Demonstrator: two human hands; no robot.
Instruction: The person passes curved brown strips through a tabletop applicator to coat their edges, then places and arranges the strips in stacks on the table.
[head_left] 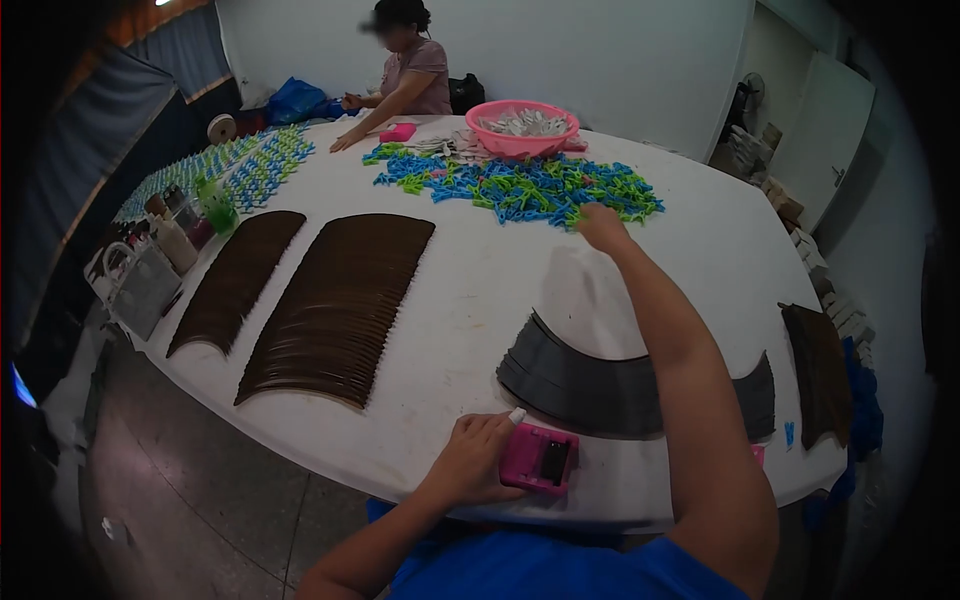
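White worktop [465, 290]: left fingers [491, 428] grip a pink plastic box [517, 462], presumably steadying it; right fingers [588, 213], closure indiscernible, reach heaped blue-and-green plastic clips [530, 192].

It was a workshop, a room for small hand assembly. A big white-covered table [470, 290] filled it, and a co-worker [415, 80] stood at the far edge, arms over the surface. Blue and green plastic pieces [520, 190] lay there in a loose heap, with more in dense rows [265, 165] to one side. A pink basket [522, 130] held a pile of pale parts, and dark ribbed sheets [335, 310] were laid out flat. Stacked goods [790, 205] lined the plain wall near the door [825, 145].
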